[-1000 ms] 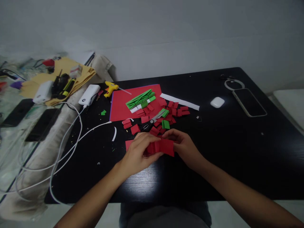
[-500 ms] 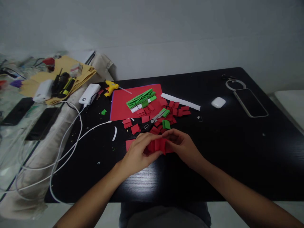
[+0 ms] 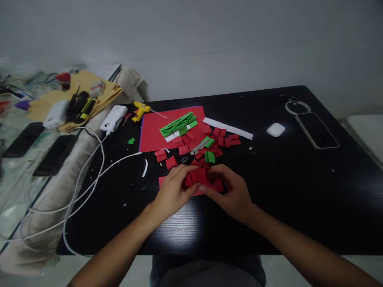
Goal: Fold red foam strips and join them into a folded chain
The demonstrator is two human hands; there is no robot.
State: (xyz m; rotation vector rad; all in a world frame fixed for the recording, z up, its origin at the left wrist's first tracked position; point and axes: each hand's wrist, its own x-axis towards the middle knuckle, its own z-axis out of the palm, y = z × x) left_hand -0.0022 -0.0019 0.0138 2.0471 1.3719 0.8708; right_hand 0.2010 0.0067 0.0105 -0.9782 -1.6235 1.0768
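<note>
Both my hands meet over a folded red paper piece (image 3: 200, 177) near the front middle of the black table (image 3: 299, 191). My left hand (image 3: 172, 190) pinches its left side with curled fingers. My right hand (image 3: 231, 190) closes over its right side, fingers pressed on the folds. Just behind them lie several small red paper pieces (image 3: 220, 140), a few green ones (image 3: 209, 156) and scissors (image 3: 193, 153). A large red sheet (image 3: 152, 133) carries a bundle of green strips (image 3: 177, 124).
A yellow glue gun (image 3: 139, 110) and a white power bank (image 3: 113, 118) with a white cable (image 3: 89, 183) lie at the left. A white paper strip (image 3: 228, 128), white earbud case (image 3: 275, 129) and phone (image 3: 316, 129) sit on the right. A cluttered side surface stands left.
The folded red piece has been gathered tighter between my hands. My right hand moved left and came over its top, covering the flat flap that stuck out a second ago.
</note>
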